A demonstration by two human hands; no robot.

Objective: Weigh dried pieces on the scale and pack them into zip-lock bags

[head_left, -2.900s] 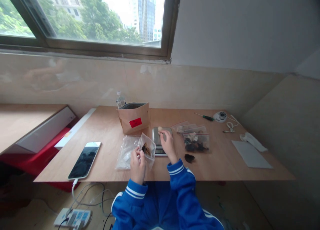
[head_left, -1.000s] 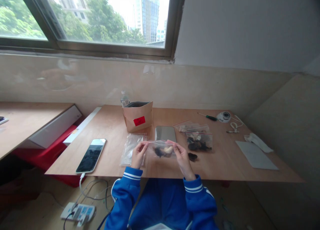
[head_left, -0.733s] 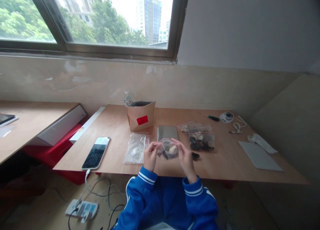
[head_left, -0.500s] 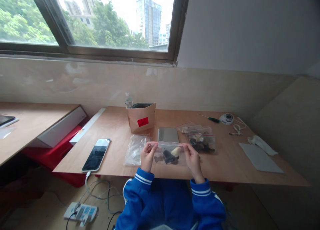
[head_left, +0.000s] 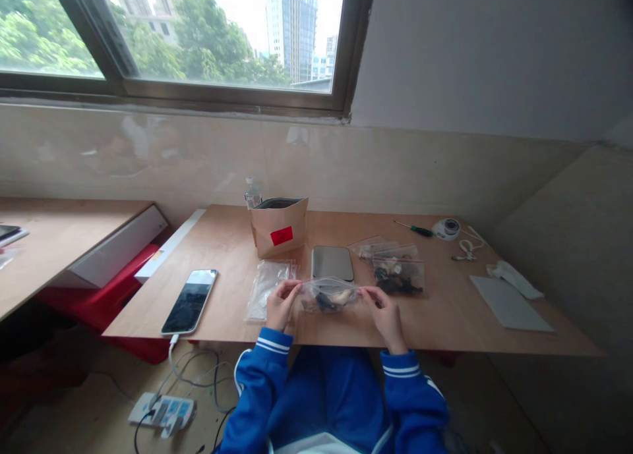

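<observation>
Near the scale (head_left: 332, 261), flat bags (head_left: 266, 288) and filled bags (head_left: 398, 277), both hands (head_left: 281, 305) (head_left: 386, 314) pinched on a pouch (head_left: 334, 298)

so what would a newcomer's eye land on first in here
Probably the red label on the open brown pouch, toward the back left of the table. Next, the clear bag of dark and pale pieces, held near the front by the fingers. Then perhaps the dark-screened phone lying at the left.
</observation>
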